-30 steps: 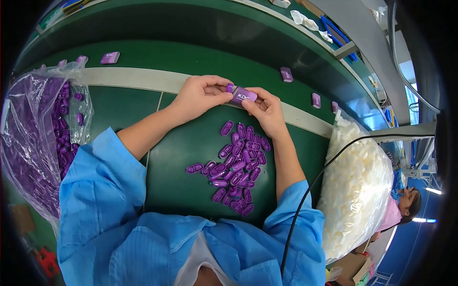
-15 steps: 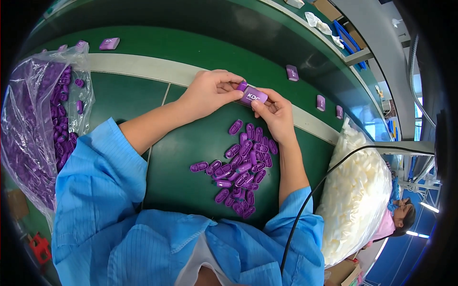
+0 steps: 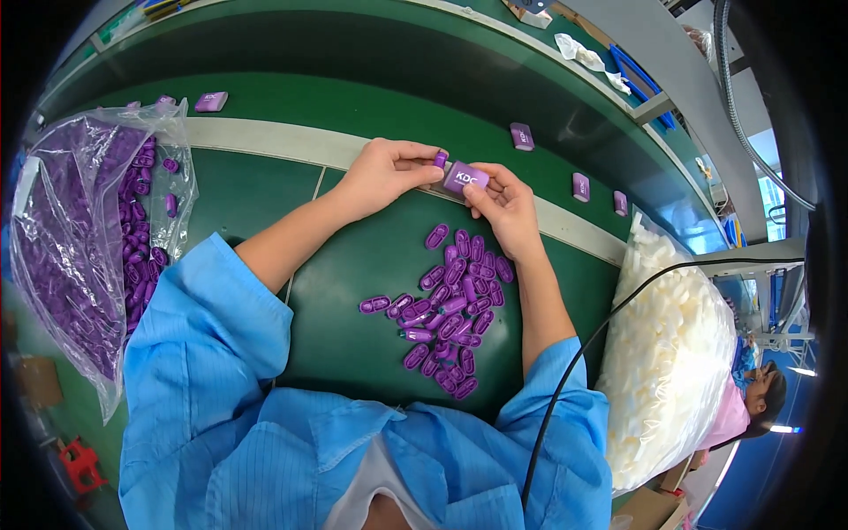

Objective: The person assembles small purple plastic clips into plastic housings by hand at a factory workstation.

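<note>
My left hand [image 3: 385, 179] pinches a small purple cap [image 3: 440, 159] between thumb and fingertips. Close beside it, my right hand [image 3: 510, 208] grips a flat purple case [image 3: 466, 177] with rounded corners and white print, its thumb on the front face. A narrow gap separates cap and case, both held above the pale strip at the table's far side. Below my hands, on the green tabletop, lies a loose pile of purple oval caps [image 3: 452, 303], many with their hollow side up.
A clear plastic bag [image 3: 75, 256] of purple parts lies at left; a bag of whitish pieces [image 3: 669, 353] stands at right. Purple cases [image 3: 521, 136] sit along the green strip beyond. A black cable [image 3: 574, 362] crosses my right sleeve. Another person [image 3: 758, 402] is at far right.
The cap in my left hand has come slightly away from the case, leaving a gap. My right hand keeps its grip. The whole view has shifted a little.
</note>
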`<control>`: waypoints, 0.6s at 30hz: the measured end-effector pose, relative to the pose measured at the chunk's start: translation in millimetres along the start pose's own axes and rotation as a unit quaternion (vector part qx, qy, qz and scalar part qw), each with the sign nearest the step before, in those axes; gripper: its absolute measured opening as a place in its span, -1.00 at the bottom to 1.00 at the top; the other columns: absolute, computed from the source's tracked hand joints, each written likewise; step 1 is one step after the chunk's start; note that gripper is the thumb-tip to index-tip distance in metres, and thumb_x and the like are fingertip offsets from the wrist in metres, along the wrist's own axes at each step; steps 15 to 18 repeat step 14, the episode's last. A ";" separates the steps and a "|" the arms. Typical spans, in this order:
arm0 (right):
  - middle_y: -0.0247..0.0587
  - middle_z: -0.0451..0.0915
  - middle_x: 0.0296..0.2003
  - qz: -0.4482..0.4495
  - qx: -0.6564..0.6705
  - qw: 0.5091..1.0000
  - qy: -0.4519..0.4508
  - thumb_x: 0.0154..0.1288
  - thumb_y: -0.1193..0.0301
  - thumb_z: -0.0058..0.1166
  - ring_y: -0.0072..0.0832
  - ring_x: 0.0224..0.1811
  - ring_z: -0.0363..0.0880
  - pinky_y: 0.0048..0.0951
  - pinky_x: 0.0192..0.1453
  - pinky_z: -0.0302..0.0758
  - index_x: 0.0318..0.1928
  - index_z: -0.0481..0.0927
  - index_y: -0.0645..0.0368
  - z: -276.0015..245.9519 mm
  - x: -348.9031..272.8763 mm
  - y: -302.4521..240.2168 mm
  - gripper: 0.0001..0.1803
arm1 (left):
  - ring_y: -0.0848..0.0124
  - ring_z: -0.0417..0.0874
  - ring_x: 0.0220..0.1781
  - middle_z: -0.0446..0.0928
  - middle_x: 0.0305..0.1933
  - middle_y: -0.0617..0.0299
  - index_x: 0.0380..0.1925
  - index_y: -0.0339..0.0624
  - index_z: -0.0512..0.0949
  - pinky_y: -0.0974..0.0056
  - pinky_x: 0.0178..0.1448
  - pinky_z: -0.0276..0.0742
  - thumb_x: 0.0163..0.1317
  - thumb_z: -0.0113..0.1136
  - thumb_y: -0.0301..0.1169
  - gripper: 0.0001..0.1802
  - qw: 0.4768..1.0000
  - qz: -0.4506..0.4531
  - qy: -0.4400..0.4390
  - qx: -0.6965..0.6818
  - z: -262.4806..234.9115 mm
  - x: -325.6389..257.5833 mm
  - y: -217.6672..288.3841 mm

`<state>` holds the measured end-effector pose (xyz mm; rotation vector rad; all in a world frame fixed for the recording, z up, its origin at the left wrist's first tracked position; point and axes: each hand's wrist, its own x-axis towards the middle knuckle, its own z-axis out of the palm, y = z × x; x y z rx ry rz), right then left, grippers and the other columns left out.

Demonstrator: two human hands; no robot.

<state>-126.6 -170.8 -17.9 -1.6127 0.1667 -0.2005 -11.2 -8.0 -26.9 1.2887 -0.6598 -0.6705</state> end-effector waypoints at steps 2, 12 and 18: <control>-0.32 0.52 -0.32 0.023 -0.020 1.000 0.007 0.14 0.54 0.10 -0.72 -0.37 0.45 -0.71 -0.37 0.38 -0.10 0.42 0.31 -0.5 -0.2 1.8 -0.70 | 0.45 0.61 -0.29 0.59 -0.29 0.09 -0.16 -0.41 0.51 0.41 -0.16 0.54 0.05 0.21 -0.50 -0.68 1.000 0.007 -0.009 0.016 0.0 0.7 0.0; -0.22 0.55 -0.28 -0.019 -0.027 0.999 0.026 0.12 0.59 0.09 -0.67 -0.36 0.49 -0.69 -0.27 0.44 -0.10 0.42 0.33 8.8 -2.5 -3.1 -0.71 | 0.54 0.58 -0.35 0.60 -0.34 0.15 -0.17 -0.33 0.54 0.46 -0.23 0.51 0.07 0.20 -0.50 -0.71 0.991 -0.009 -0.036 0.129 -3.6 0.1 7.6; -0.16 0.54 -0.20 -0.010 -0.026 0.999 0.020 0.15 0.59 0.06 -0.59 -0.23 0.51 -0.65 -0.18 0.47 -0.05 0.40 0.31 8.1 -3.4 -1.9 -0.68 | 0.52 0.59 -0.29 0.60 -0.30 0.15 -0.14 -0.31 0.54 0.49 -0.18 0.51 0.08 0.19 -0.51 -0.71 0.984 0.050 -0.037 0.167 -1.2 -3.4 8.7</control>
